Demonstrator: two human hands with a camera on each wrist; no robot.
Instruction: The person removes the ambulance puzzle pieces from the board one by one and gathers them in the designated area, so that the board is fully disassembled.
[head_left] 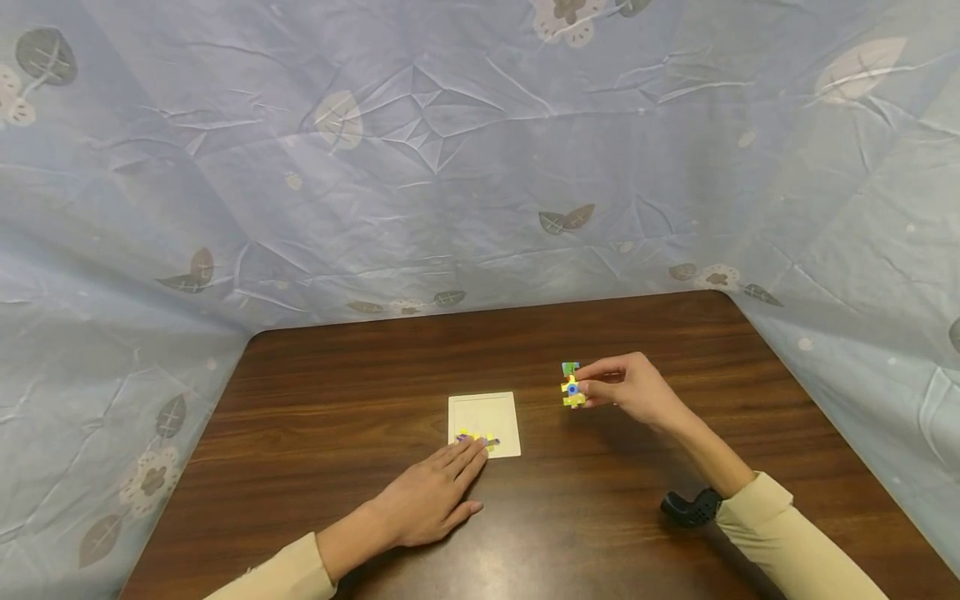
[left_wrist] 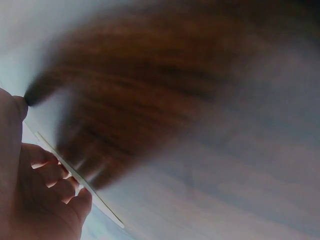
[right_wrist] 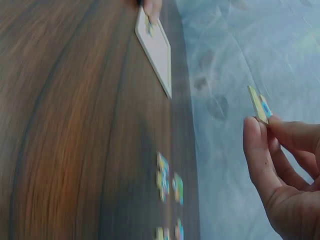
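A pale square puzzle tray (head_left: 495,414) lies on the table, with colourful jigsaw pieces (head_left: 491,442) along its near edge. My left hand (head_left: 431,500) is laid flat with extended fingers, their tips on those pieces and partly covering them. To the right of the tray, my right hand (head_left: 637,390) pinches a jigsaw piece (head_left: 572,388) with yellow and blue on it between thumb and fingers. In the right wrist view that piece (right_wrist: 257,106) is seen nearly edge-on, raised above the table. The left wrist view shows the tray's thin edge (left_wrist: 82,182) beside the curved fingers.
Several loose jigsaw pieces (right_wrist: 163,177) lie on the brown wooden table (head_left: 360,367), near the right hand. A black device (head_left: 690,507) sits by the right cuff. Patterned pale blue cloth (head_left: 450,208) hangs behind the table and along both sides.
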